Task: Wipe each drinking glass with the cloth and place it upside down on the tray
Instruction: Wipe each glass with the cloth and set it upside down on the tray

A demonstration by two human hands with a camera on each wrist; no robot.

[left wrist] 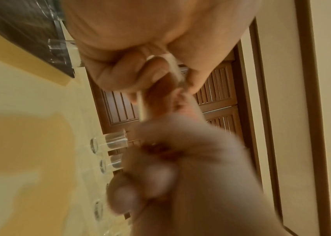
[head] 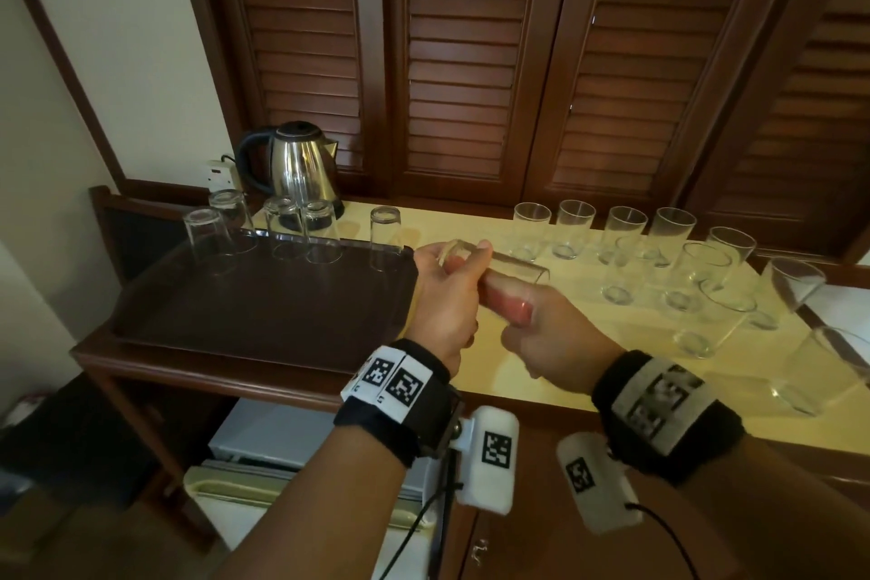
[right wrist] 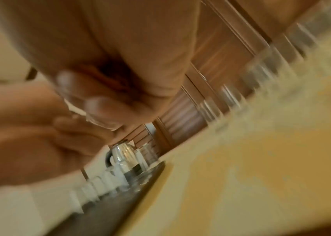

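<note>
A clear drinking glass lies on its side in the air just right of the tray, its mouth pointing right. My left hand grips its base end. My right hand has a finger pushed into the glass's mouth, the other fingers curled below. In the left wrist view the left hand wraps the glass, with the blurred right hand close in front. No cloth shows in any view. The dark brown tray carries several glasses upside down along its back edge.
Several upright glasses stand on the yellow counter to the right, some near the front edge. A steel kettle sits behind the tray. Louvred wooden doors back the counter.
</note>
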